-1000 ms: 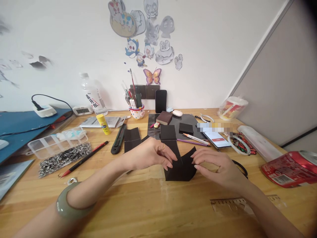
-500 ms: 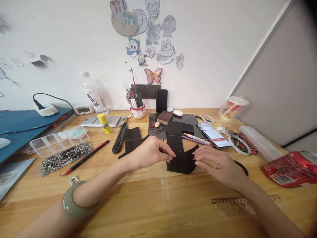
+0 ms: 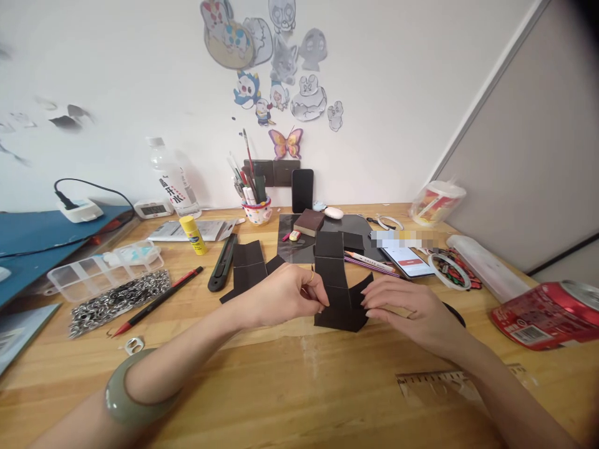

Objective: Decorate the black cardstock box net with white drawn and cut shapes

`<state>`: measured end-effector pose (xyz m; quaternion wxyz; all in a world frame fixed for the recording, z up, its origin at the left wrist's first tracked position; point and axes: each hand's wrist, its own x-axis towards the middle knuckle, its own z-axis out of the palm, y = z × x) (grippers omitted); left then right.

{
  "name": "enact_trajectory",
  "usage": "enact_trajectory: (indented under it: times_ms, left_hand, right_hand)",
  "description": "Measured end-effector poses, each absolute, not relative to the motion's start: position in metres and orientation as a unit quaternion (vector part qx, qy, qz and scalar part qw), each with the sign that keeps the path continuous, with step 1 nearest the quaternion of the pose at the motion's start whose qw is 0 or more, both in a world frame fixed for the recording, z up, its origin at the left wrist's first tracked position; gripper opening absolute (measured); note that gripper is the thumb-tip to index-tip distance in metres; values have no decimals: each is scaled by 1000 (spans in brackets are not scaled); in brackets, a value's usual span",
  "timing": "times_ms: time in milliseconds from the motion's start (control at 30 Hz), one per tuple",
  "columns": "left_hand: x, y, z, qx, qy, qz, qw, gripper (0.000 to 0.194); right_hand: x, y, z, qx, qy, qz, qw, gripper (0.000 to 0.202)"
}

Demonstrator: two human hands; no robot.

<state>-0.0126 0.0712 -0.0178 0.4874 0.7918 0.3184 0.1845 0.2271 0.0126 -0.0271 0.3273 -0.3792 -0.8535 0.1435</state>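
Note:
A black card piece (image 3: 333,274) with fold lines stands between my hands, its lower part near the wooden table (image 3: 281,399). My left hand (image 3: 292,293) pinches the card's left edge between thumb and fingertips. My right hand (image 3: 407,305) is at the card's right flap, its thumb and fingers closed on the edge there. Left of it, partly behind my left hand, lies another black card piece (image 3: 248,262). A black sheet (image 3: 292,249) lies behind, with a brown block (image 3: 306,222) on it.
A cutter (image 3: 222,265), glue stick (image 3: 193,236), red-black pencil (image 3: 159,300) and bag of metal rings (image 3: 119,299) lie left. A phone (image 3: 409,262), red can (image 3: 545,315) and clear ruler (image 3: 435,386) are right. A pen cup (image 3: 257,211) stands at the back.
The whole view has shifted slightly. The black card's lower part has tilted a little between my hands, and my fingers have moved slightly along its edges.

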Motion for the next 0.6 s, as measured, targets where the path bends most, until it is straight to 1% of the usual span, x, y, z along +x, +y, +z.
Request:
enact_trajectory:
  times_ms: [167, 367, 467, 533, 600]
  left_hand:
    - [-13, 70, -12, 800, 309, 161, 489, 8]
    - [-11, 70, -11, 804, 330, 160, 469, 10]
    - [-11, 71, -13, 800, 341, 158, 468, 9]
    - [-12, 73, -14, 798, 349, 159, 466, 9]
    - [-13, 73, -15, 796, 355, 161, 464, 9]
  right_hand:
    - [228, 12, -29, -392, -851, 145, 319, 8]
    - [230, 11, -23, -402, -837, 149, 341, 9]
    - [241, 8, -13, -484, -778, 105, 386, 10]
    - [255, 6, -6, -579, -698, 57, 418, 12]
    - [272, 5, -2, -673, -604, 4, 427, 17]
